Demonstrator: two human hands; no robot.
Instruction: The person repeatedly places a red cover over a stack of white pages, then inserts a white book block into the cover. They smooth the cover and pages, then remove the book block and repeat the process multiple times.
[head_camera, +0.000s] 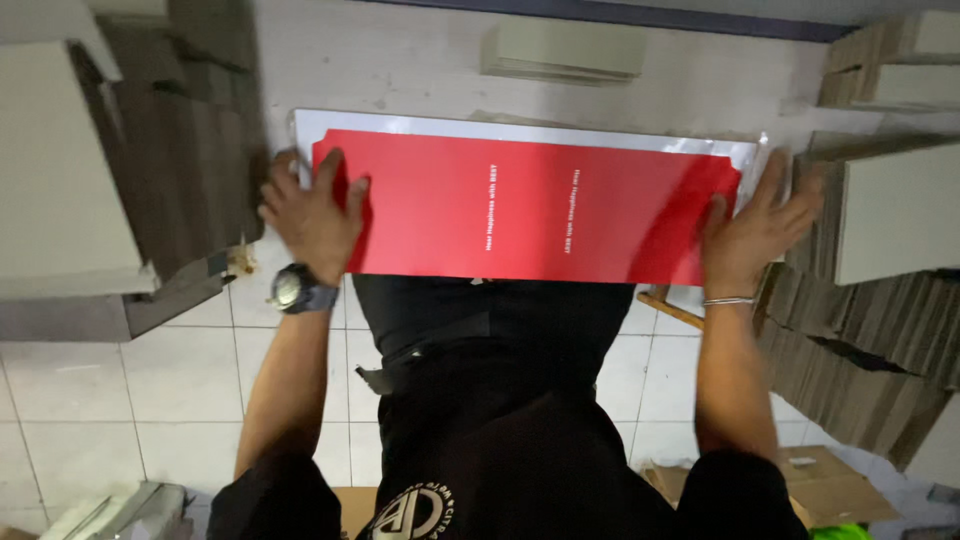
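Observation:
A large red sheet (530, 205) with small white print lies flat on a white backing sheet (520, 128) on a worktable (400, 60). My left hand (312, 212) presses flat on the red sheet's left end, fingers spread, a dark wristwatch on the wrist. My right hand (755, 232) rests flat on the sheet's right end, fingers spread, a thin bracelet on the wrist. Neither hand grips anything.
Stacks of grey cardboard (130, 180) stand at the left, and more stacks (880, 240) at the right. A pale flat box (565, 50) lies at the table's far side. Below are white floor tiles (130, 390) and a brown carton (835, 490).

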